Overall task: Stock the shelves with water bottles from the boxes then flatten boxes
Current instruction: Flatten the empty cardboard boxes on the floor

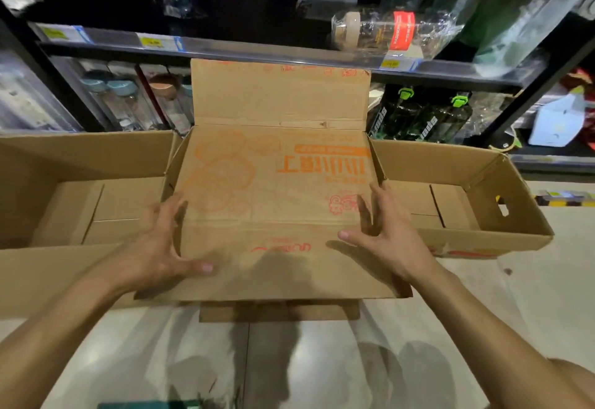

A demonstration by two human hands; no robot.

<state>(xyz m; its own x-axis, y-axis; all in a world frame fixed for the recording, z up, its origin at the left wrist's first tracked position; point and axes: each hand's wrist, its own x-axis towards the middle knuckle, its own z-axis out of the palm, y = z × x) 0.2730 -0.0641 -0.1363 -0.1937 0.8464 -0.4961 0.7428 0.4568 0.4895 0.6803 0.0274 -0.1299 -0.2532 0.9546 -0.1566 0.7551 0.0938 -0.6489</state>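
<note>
While the flat box lies across the open box in front of the shelf, both hands are spread wide and grasp nothing. The left hand sits at the box's left edge with its thumb laid on top. The right hand has its fingers splayed over the right side, and I cannot tell whether it presses or hovers just above. Bottles stand on the lower shelf, and one wrapped bottle lies on the shelf above. The parts of the open box that show hold only cardboard, so stocking looks done and flattening is the step in hand. The far flap stands upright against the shelf and should be folded down along its crease. Because the flat box bridges a hollow, hard pressing in the middle could make it sag or slip. Palms near the edges, or a move to the floor, would likely give a cleaner, tighter fold.
</note>
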